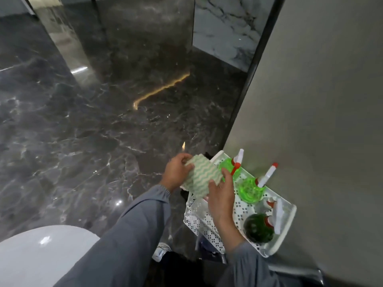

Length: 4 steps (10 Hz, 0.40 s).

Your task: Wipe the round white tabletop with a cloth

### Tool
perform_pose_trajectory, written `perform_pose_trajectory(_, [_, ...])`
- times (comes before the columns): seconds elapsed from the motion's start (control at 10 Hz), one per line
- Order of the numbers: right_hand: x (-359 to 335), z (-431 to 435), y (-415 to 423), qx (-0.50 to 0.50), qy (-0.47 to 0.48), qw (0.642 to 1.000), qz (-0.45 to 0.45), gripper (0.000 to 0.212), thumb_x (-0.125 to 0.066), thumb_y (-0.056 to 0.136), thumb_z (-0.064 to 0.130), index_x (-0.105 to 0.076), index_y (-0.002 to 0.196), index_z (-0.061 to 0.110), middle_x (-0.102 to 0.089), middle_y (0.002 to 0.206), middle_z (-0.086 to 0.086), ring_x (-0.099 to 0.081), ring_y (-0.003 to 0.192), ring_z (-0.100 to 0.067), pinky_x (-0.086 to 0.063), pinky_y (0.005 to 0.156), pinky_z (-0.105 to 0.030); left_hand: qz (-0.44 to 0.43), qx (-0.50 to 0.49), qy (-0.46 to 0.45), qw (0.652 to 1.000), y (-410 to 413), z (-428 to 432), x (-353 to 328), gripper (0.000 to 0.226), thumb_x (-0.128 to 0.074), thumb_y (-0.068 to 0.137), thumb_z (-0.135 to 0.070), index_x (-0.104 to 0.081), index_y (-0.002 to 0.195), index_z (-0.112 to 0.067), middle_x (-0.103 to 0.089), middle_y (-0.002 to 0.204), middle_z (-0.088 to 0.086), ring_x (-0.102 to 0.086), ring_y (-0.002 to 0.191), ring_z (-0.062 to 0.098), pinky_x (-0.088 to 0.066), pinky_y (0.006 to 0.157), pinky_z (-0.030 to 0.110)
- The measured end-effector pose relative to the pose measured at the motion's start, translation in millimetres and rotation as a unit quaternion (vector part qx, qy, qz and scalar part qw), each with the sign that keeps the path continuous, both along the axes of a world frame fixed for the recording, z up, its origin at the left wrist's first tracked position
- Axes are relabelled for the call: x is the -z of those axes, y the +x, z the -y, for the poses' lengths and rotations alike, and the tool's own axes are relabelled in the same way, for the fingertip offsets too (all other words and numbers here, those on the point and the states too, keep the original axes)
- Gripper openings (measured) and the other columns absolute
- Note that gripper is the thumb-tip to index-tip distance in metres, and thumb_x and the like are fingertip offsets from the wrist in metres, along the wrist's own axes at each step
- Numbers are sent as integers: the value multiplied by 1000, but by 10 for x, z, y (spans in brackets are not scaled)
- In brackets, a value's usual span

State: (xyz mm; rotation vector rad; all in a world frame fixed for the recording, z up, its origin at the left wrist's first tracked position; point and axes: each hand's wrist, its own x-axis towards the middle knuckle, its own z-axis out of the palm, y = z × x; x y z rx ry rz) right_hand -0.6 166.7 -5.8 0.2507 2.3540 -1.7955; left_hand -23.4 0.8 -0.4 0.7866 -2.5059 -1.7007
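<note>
A white cloth with green wavy stripes hangs between both hands, above the left end of a white perforated basket. My left hand pinches the cloth's upper left edge. My right hand grips its lower right edge. The round white tabletop shows only as a glossy curved part at the bottom left corner, well apart from both hands.
The basket holds two light green spray bottles with red and white nozzles, and a dark green bottle. A grey wall rises on the right. Dark glossy marble floor fills the left and middle.
</note>
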Motion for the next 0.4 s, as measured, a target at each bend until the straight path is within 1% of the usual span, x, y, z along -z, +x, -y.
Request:
perform_pose_trajectory(0.1, [-42,50,91,-48,111,992,-44,52,-54,106,13,-41,155,20,-28,167,-4,-29,153,-20,-30,117,-24,6,15,4,1000,60,18,55,39,-72,96,-9,-65,134,-13,-69,126,2,-67,110,17,-54,86,24])
perform_pose_trajectory(0.2, [-58,69,148,-69,178,976,-102,48,-52,106,11,-45,153,15,-17,171,-4,-20,156,-20,-24,117,-22,-10,25,29,999,200,104,39,35,-73,97,-12,-66,132,-10,-71,123,2,-68,113,17,-55,101,33])
perform_pose_trajectory(0.3, [-37,146,155,-77,211,963,-151,44,-56,103,14,-52,147,14,-30,166,-6,-25,152,-23,-28,123,-41,-42,-5,63,997,387,252,-25,25,-73,97,-12,-69,122,-12,-71,111,-1,-68,100,11,-54,92,24])
perform_pose_trajectory(0.4, [-219,331,167,-92,126,981,-116,25,-56,103,18,-62,128,18,-53,137,1,-47,131,-19,-41,110,-39,-57,-49,80,994,680,455,-71,10,-73,98,-21,-73,108,-20,-74,100,-2,-66,86,10,-55,80,28])
